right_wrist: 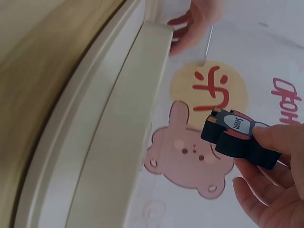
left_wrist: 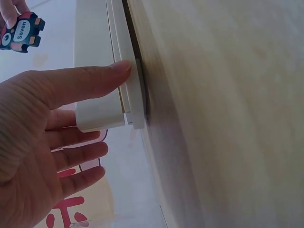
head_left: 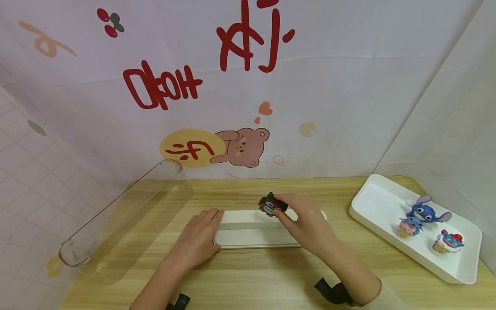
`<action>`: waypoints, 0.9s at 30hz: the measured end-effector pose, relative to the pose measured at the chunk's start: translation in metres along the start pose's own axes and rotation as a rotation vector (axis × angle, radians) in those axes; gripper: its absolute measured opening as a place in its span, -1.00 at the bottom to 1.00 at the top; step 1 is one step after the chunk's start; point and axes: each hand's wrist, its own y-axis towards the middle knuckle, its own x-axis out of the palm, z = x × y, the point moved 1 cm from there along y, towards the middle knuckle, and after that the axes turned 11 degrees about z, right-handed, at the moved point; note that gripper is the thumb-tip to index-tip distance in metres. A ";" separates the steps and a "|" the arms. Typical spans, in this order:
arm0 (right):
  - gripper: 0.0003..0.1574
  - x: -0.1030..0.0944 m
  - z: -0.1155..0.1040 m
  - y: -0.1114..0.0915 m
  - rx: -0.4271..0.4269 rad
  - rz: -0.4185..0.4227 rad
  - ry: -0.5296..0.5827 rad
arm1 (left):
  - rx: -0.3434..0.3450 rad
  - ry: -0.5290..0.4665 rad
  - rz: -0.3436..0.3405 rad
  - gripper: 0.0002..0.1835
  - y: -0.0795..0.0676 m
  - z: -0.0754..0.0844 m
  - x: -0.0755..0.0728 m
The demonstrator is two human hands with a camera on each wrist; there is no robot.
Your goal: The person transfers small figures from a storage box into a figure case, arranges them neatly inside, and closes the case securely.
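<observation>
A long white two-step stand (head_left: pixel 252 237) lies across the wooden table, with a raised back part and a low front ledge. My left hand (head_left: pixel 201 237) grips its left end; in the left wrist view the thumb presses the base edge and the fingers lie behind (left_wrist: pixel 52 109). Above the right half of the stand, my right hand (head_left: pixel 308 219) pinches a small black figure (right_wrist: pixel 237 137) between thumb and fingers. The figure has red parts and a pale oval label reading "Seven". It is held apart from the stand, and its back part is hidden by the fingers.
At the right, a white tray (head_left: pixel 381 215) holds a blue big-eared figure (head_left: pixel 422 213) and a small figure in an ice-cream cone shape (head_left: pixel 445 243). A long clear plastic cover (head_left: pixel 128 224) stands at the left. A printed cloth (head_left: pixel 329 94) hangs behind the table.
</observation>
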 end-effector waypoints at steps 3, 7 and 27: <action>-0.49 0.008 -0.004 -0.001 -0.016 -0.009 0.038 | -0.015 -0.015 -0.015 0.01 0.001 -0.001 0.001; -0.53 0.018 -0.008 -0.002 -0.035 -0.017 0.084 | -0.038 -0.039 -0.027 0.02 0.003 -0.003 0.001; -0.60 0.064 -0.030 -0.006 0.040 -0.247 0.147 | -0.050 -0.102 -0.014 0.04 0.002 -0.009 0.000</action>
